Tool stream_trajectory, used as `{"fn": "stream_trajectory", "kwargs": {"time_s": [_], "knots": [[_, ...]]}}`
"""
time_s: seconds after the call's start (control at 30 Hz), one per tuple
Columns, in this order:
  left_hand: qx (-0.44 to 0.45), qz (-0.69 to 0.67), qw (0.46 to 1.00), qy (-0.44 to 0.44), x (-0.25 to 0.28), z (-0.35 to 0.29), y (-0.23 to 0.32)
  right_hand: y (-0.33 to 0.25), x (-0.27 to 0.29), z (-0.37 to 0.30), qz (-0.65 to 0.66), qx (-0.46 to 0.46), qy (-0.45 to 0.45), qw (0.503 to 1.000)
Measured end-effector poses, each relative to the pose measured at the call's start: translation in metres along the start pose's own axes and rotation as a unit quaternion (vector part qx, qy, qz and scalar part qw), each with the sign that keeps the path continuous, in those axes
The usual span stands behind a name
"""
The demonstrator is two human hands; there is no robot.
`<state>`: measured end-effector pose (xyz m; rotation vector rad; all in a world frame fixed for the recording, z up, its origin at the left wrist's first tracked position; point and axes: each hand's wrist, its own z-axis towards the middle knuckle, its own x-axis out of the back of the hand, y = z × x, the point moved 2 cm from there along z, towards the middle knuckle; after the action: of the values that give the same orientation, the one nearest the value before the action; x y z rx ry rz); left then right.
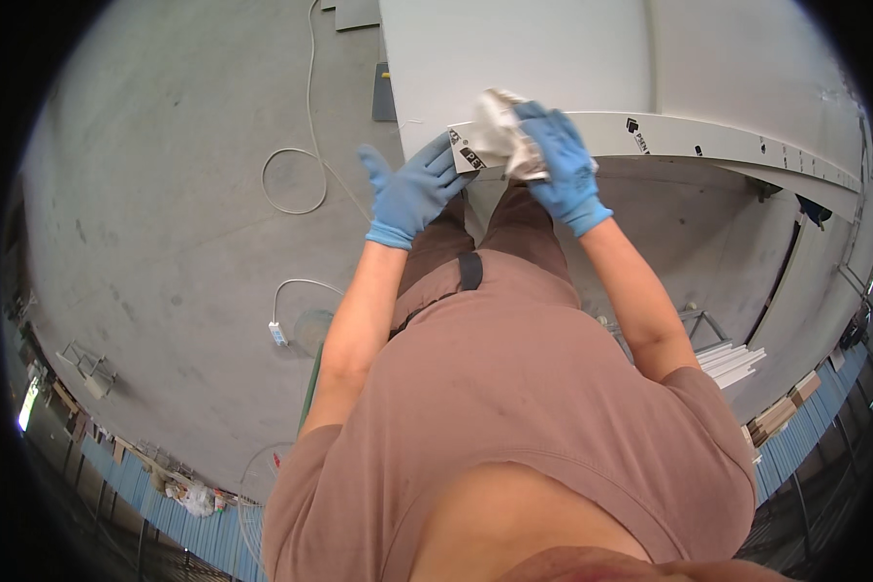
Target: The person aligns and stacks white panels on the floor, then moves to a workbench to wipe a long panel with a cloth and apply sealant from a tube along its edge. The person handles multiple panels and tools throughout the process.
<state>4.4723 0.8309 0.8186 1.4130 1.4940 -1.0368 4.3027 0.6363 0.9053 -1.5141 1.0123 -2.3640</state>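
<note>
My right hand [563,165], in a blue work glove, grips a crumpled white cloth [496,121] with brownish patches. The cloth is pressed against a long white strip [694,138] with black printed marks, close to its left end. My left hand [407,202], also gloved in blue, rests its outstretched fingertips at that left end, with the thumb spread away to the left. The strip runs off to the right along the near edge of a large white board [514,48]. Part of the strip is hidden behind the cloth and my right hand.
A pale cable [265,175] loops over the grey floor to the left, and a small white socket block [277,334] lies nearer me. White profiles [732,366] are stacked behind my right elbow. A dark grey object [383,97] sits beside the board's left edge.
</note>
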Motion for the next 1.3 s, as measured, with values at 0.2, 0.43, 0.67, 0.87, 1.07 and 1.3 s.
{"fn": "stream_trajectory", "kwargs": {"time_s": [0.2, 0.43, 0.67, 0.87, 1.07, 1.3], "knots": [[-0.198, 0.557, 0.771, 0.238, 0.001, 0.003, 0.087, 0.034, 0.009, -0.019, 0.008, -0.046, 0.034, 0.998], [-0.393, 0.606, 0.559, 0.408, -0.039, 0.005, 0.147, 0.013, 0.004, -0.010, -0.040, -0.046, 0.016, 0.998], [-0.311, 0.880, 0.342, 0.108, -0.126, 0.104, -0.063, 0.115, 0.077, -0.060, -0.061, -0.082, 0.023, 0.994], [-0.300, 0.893, 0.325, 0.078, -0.148, 0.181, -0.145, 0.275, 0.253, -0.095, -0.246, -0.239, 0.174, 0.923], [-0.301, 0.876, 0.365, 0.098, -0.156, 0.318, -0.257, 0.290, 0.232, -0.109, -0.152, -0.180, 0.136, 0.962], [-0.314, 0.922, 0.117, 0.194, -0.154, 0.342, -0.292, 0.446, 0.396, -0.167, -0.118, -0.214, 0.140, 0.960]]}}
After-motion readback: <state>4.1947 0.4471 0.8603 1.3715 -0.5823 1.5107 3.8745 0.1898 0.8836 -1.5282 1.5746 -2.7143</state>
